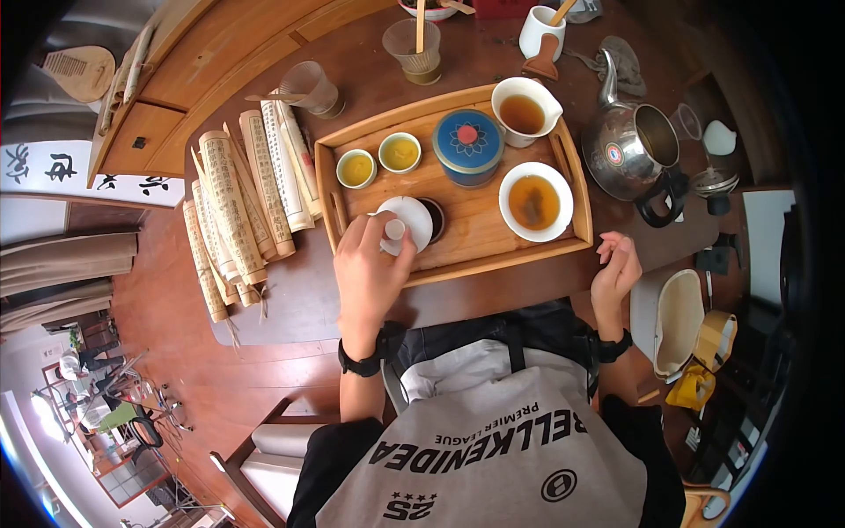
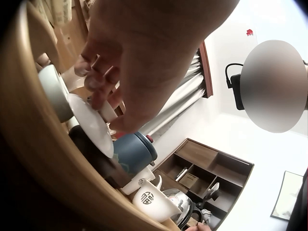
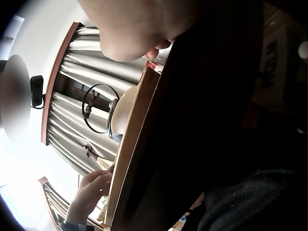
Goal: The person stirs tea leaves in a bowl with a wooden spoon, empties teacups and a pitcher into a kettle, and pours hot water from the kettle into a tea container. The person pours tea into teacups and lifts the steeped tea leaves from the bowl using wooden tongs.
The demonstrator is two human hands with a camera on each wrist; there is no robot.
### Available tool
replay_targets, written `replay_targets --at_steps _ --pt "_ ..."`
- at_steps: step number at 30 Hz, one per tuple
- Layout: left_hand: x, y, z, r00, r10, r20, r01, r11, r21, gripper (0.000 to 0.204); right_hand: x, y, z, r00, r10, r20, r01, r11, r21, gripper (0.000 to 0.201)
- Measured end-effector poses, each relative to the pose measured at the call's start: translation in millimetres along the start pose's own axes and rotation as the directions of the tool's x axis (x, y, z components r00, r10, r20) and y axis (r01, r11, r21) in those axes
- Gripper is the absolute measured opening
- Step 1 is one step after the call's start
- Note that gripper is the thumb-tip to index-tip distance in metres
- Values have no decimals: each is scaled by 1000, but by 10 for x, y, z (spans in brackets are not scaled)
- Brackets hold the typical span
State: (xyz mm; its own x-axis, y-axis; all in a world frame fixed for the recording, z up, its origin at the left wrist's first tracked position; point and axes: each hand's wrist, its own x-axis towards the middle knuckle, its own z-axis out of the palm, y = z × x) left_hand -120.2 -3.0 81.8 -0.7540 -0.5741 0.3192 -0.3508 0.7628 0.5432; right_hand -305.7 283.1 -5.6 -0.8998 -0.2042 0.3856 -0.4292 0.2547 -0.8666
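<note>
My left hand (image 1: 365, 273) pinches the small knob of a white lid (image 1: 414, 214) at the front left of the wooden tray (image 1: 493, 251). The lid (image 2: 91, 127) is tilted in the left wrist view, and the left hand's (image 2: 139, 62) fingers are around its knob. A dark round piece (image 1: 433, 218) shows partly from beneath the lid. Beyond it are two small cups of yellow tea (image 1: 356, 169) and a blue canister (image 1: 468, 148). My right hand (image 1: 616, 275) hangs by the table's front edge, fingers loosely curled, holding nothing.
On the tray's right are a white bowl of amber tea (image 1: 535, 202) and a spouted cup (image 1: 526, 113). Bamboo scrolls (image 1: 231, 207) lie left of the tray. A metal kettle (image 1: 616, 150) stands to its right, with glasses (image 1: 412, 53) behind.
</note>
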Motion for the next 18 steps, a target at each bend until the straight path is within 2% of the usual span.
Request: replay_targets --at_steps 1,5,18 --pt "8 10 10 999 34 -10 -34 999 8 20 0 -2 0 1000 1 0 -1 1000 -1 37" --pt "34 94 37 1000 10 12 -10 1000 4 19 5 -13 -2 1000 2 5 -2 1000 -5 37" --pt "66 81 178 996 85 34 -86 996 24 20 -6 -18 -10 999 32 19 -31 999 -17 39"
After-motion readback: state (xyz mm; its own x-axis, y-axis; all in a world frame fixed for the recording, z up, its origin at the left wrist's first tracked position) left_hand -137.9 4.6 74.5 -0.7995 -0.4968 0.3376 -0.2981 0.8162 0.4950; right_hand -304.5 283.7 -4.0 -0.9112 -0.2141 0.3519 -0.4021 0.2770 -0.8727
